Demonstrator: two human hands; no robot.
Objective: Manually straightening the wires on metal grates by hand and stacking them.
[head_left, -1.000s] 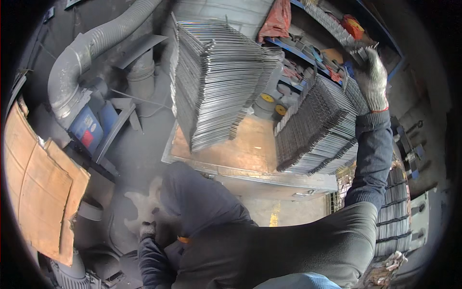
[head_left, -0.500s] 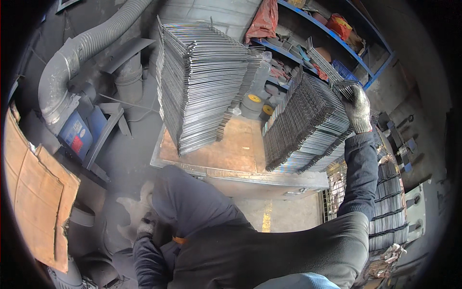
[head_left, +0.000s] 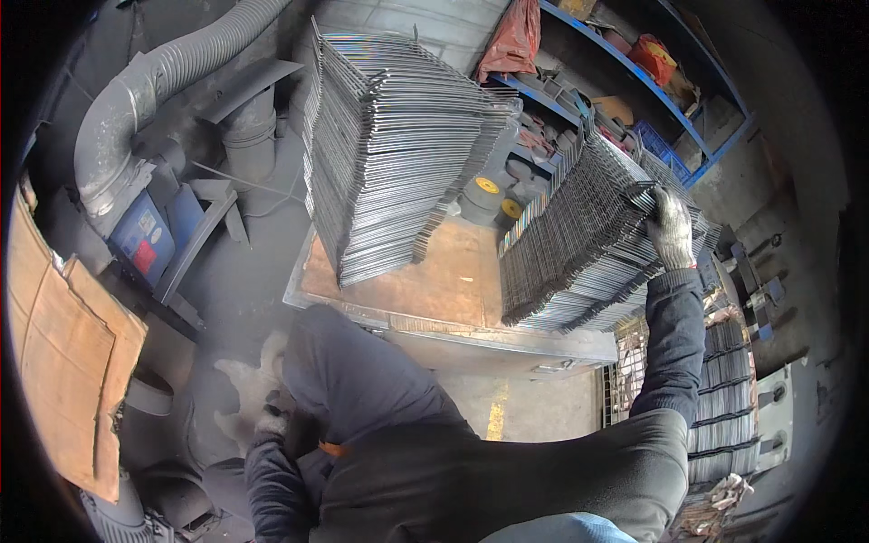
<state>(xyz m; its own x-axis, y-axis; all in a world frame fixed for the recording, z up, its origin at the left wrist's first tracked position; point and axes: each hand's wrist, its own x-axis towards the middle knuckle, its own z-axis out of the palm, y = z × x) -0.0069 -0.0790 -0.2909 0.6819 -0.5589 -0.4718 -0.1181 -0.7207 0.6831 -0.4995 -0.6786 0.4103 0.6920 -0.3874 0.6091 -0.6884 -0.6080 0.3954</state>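
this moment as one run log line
right grip: at upper edge of right wire-rack stack | left grip: low, away from both stacks, contents unclear | left wire-rack stack: on wooden tabletop

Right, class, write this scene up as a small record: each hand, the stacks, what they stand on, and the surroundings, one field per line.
Right hand: gloved, fingers at the upper edge of the right stack; exact grip unclear
Left hand: gloved, low beside the bent leg; whether it holds anything is unclear
Stacks: grey metal wire racks, one right, one left stack
Support: brown-topped table
Behind: blue shelving
Far left: ribbed duct, cardboard
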